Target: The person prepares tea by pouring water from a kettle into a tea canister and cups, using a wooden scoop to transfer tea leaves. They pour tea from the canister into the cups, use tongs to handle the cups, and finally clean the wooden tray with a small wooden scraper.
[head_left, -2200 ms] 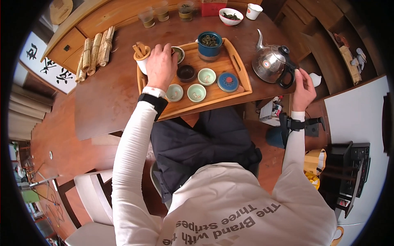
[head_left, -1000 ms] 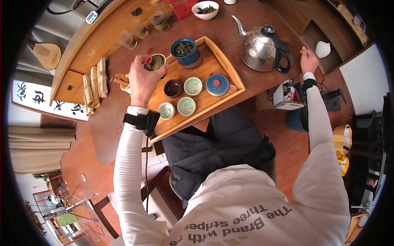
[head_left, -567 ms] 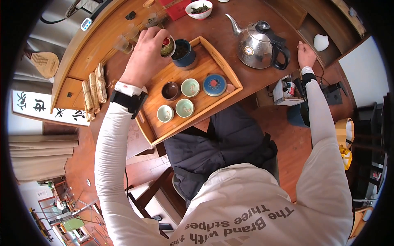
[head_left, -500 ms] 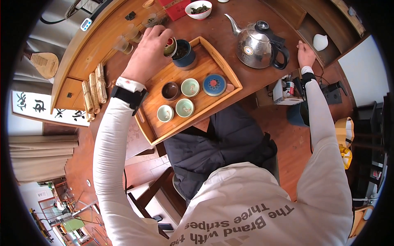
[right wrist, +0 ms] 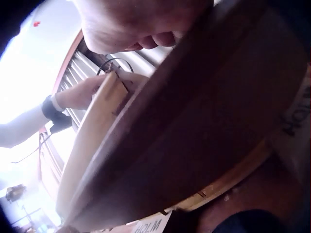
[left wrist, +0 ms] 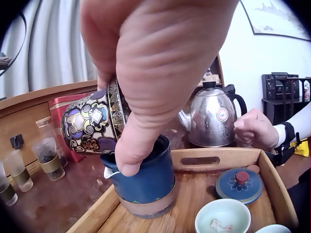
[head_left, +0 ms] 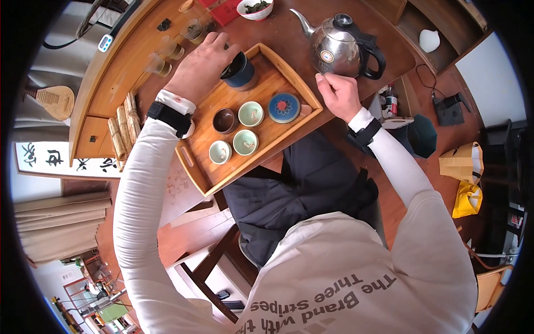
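In the left wrist view my left hand (left wrist: 150,73) grips a patterned black, gold and purple cup (left wrist: 92,121), tipped sideways over the mouth of a blue pot (left wrist: 148,182). The head view shows my left hand (head_left: 203,64) above that pot (head_left: 242,75) at the back of the wooden tray (head_left: 289,72); the cup is mostly hidden there. My right hand (head_left: 340,96) hovers near the table edge, in front of the steel kettle (head_left: 336,53), fingers curled and holding nothing visible. On the tray are a dark cup (head_left: 225,121), several pale green cups (head_left: 251,113) and a blue lid (head_left: 283,107).
Bamboo rolls (head_left: 123,125) lie left of the tray. Several clear glasses (head_left: 159,65) stand behind it, near a red box (head_left: 222,10) and a white bowl of leaves (head_left: 255,9). A bin (head_left: 420,136) stands below the table's right side.
My left hand has lifted the patterned cup from the tray's left side and tipped it over the blue pot. My right hand has left the kettle handle, rested farther right, then come back leftward.
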`<state>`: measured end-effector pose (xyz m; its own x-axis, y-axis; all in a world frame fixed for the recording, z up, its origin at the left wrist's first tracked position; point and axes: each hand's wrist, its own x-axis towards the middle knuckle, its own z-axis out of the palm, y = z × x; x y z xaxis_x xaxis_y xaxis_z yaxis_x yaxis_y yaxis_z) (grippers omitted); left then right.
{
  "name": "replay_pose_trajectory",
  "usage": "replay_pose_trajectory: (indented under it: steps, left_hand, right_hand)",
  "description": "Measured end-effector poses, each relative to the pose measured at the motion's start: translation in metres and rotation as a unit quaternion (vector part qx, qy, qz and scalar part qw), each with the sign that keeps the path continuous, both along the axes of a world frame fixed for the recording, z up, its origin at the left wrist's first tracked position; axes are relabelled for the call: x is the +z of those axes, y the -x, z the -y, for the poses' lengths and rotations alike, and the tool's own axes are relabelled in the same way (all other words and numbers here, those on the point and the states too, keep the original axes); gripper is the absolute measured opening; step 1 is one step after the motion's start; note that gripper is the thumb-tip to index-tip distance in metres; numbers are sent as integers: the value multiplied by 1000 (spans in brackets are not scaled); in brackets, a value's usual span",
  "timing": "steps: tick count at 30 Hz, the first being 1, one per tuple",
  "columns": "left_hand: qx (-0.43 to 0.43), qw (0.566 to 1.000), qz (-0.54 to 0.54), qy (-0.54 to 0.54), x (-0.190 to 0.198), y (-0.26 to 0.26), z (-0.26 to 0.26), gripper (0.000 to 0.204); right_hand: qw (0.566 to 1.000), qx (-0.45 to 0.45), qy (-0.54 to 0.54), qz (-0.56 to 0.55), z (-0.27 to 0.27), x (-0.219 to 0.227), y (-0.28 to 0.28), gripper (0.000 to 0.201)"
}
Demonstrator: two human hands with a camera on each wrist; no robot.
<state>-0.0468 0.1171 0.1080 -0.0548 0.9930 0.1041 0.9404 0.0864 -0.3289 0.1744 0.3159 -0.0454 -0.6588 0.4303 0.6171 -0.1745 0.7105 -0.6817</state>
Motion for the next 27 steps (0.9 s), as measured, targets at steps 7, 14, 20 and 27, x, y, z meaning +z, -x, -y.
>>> replay_pose_trajectory:
  steps: [7,14,20,27]
  left_hand:
    - [-44,995,-85,6,-7,-4,-7,34]
    - [-93,979,-176,44,-6,1,-12,34]
    - [-104,987,-110,52,12,-17,-20,19]
    - [-23,993,-68,93,2,-6,-16,53]
  right_hand:
    - [1000,17,-18,19,-1,-17,6,36]
    - [999,-24,-37,28,-2,-20,6,34]
    - [998,-24,-33,57,-4,-22,8,35]
    - [996,-28,-39,70,-5,-24,10,36]
